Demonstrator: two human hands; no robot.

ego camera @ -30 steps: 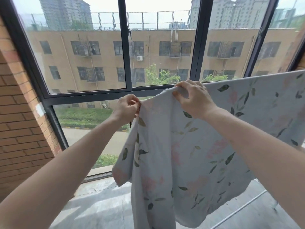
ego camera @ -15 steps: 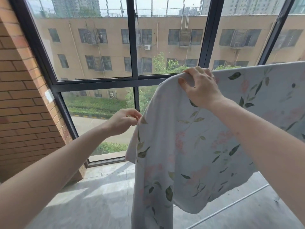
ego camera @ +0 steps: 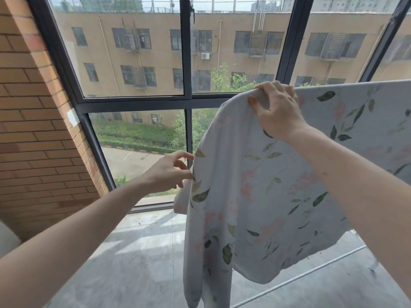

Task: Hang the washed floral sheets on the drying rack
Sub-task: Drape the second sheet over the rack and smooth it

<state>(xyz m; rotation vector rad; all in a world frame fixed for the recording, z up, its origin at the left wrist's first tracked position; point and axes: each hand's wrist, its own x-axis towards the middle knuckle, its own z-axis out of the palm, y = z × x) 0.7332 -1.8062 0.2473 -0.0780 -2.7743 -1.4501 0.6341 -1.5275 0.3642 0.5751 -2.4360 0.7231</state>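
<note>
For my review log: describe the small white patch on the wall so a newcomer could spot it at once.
Start at the red-brown brick wall left of the dark-framed window. Where the bricks meet the frame's slanting upright, level with the horizontal crossbar, sits a small white rectangular patch. It is the only white mark on the bricks there.

The single camera is sitting on my head, looking forward and slightly down along both my forearms. It is facing the dark-framed window (ego camera: 189,101) and the building beyond it, with the floor tiles (ego camera: 142,252) showing at the bottom edge. My hands are appearing close, at arm's reach, wide-angle stretched.
</note>
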